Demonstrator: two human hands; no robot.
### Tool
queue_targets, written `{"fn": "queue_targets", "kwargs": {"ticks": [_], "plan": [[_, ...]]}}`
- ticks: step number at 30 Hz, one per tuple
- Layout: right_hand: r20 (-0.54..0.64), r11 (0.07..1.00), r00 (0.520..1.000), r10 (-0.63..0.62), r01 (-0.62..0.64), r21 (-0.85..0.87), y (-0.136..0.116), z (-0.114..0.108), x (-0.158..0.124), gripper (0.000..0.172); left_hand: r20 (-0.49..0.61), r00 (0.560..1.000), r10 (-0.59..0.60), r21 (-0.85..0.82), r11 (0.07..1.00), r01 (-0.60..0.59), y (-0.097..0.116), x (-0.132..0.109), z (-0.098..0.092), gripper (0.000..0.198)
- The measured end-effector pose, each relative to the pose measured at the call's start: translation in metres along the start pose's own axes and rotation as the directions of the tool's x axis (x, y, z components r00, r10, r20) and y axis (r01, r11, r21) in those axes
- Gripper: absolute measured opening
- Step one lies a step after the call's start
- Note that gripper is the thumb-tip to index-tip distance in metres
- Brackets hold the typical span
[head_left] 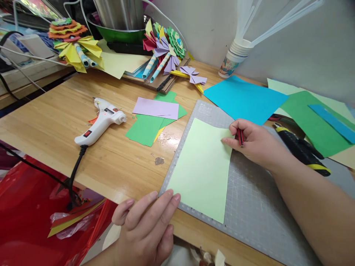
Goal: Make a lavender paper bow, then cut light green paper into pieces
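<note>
L hand [148, 225]: fingers extended, gripped nil, tips at near L cnr of pale green sheet [203, 170]. Sheet lay on grey mat [249, 207]; looked light, bendy, best held by edges. R hand [255, 147]: fingers closed on pencil [240, 137], at sheet's far R cnr. Qty: glue gun [97, 125] 1, sheet on mat 1, mat 1, pencil 1.

left grip [149, 226]: bare, short nails | right grip [255, 145]: bare | right forearm [307, 197]: bare, rounded

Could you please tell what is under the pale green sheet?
The gray cutting mat lies under the pale green sheet, showing beside it; whatever the sheet covers cannot be seen.
</note>
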State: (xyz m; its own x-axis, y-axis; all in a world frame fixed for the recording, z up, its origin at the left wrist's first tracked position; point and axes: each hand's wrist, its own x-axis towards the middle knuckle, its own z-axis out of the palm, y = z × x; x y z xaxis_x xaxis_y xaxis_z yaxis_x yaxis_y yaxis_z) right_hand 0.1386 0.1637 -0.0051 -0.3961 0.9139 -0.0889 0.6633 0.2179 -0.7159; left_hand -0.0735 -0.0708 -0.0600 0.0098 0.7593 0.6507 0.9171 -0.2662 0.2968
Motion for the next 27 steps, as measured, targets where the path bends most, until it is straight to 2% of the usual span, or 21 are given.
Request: {"fn": "queue_targets", "kwargs": {"ticks": [19, 27], "plan": [[0.003, 0.998, 0.999, -0.052, 0.052, -0.021, 0.0036, 0.0018, 0.0007, 0.022, 0.007, 1.000, -0.019, -0.004, 1.000, 0.019, 0.0013, 0.0009, -0.0006, 0.035], [-0.031, 0.996, 0.999, -0.027, 0.024, -0.088, -0.0029, 0.0026, -0.0007, 0.019, -0.003, 1.000, -0.014, 0.002, 1.000, 0.014, 0.0012, 0.0024, -0.0006, 0.035]]}}
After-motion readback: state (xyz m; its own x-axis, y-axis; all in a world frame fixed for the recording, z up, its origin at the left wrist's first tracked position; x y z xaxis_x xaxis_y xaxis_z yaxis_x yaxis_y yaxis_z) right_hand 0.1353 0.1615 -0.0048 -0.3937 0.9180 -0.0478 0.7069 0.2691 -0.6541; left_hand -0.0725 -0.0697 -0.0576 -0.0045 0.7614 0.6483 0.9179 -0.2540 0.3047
